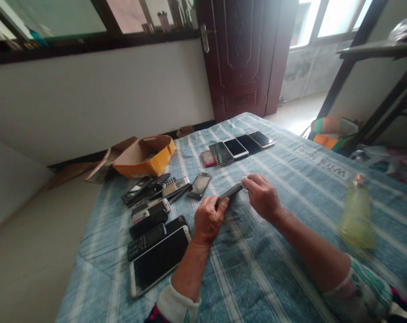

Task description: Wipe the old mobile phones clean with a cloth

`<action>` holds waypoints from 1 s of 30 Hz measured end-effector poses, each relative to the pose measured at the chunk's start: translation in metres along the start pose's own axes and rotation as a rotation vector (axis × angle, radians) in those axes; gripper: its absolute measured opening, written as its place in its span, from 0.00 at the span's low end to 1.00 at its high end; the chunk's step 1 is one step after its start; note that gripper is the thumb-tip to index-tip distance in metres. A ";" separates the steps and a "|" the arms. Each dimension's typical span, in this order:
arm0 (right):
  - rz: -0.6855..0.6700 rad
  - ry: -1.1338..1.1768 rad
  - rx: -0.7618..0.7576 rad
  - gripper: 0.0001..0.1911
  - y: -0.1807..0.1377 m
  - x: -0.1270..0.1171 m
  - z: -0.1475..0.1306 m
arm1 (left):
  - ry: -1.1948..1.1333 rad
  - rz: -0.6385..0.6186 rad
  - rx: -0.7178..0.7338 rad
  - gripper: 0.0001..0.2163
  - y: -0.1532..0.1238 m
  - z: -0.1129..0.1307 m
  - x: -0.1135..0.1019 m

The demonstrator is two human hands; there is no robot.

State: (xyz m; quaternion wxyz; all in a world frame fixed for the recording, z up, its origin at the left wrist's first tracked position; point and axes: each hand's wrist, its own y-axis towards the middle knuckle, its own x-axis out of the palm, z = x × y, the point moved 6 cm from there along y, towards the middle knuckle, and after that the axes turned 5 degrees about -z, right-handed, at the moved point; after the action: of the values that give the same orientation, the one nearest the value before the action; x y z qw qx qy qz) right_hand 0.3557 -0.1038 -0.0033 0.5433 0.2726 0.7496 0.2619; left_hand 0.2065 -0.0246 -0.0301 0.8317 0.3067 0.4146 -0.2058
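My left hand [209, 219] is closed around the near end of a dark phone [231, 192], which is tilted edge-on above the cloth. At its far end, my right hand [261, 194] pinches a small white wad [244, 182], pressed against or very close to the phone's edge. What the wad is made of cannot be made out. Just left of the left hand lies a small grey touchscreen phone [200, 185]. A large white-framed phone [160, 259] rests beside my left forearm, near a black keypad phone [146, 242].
Several old phones [175, 186] are heaped before an open yellow cardboard box [143, 157]. Beyond my hands, several touchscreen phones [236, 147] form a row beside a pink item [209, 158]. A yellowish bottle [358, 215] stands right on the striped bedcloth [257, 251]. A door [240, 58] is behind.
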 end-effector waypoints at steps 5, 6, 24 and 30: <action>-0.147 0.060 -0.140 0.16 -0.002 0.008 -0.029 | 0.012 -0.031 0.012 0.16 -0.001 0.001 0.000; -0.171 0.053 -0.122 0.16 -0.002 0.010 -0.027 | 0.024 -0.041 0.015 0.16 -0.002 0.002 0.000; -0.372 -0.091 0.045 0.12 -0.004 0.033 0.006 | 0.177 -0.069 -0.023 0.28 -0.005 0.007 0.011; -0.412 -0.002 -0.170 0.11 -0.010 0.039 -0.033 | 0.165 -0.072 -0.009 0.32 -0.005 0.003 0.014</action>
State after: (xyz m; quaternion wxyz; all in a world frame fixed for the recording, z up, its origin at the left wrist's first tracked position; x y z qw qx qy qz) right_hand 0.3130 -0.0868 -0.0276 0.6071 0.0671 0.7642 0.2075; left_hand 0.2131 -0.0313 -0.0425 0.7882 0.3036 0.4934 -0.2075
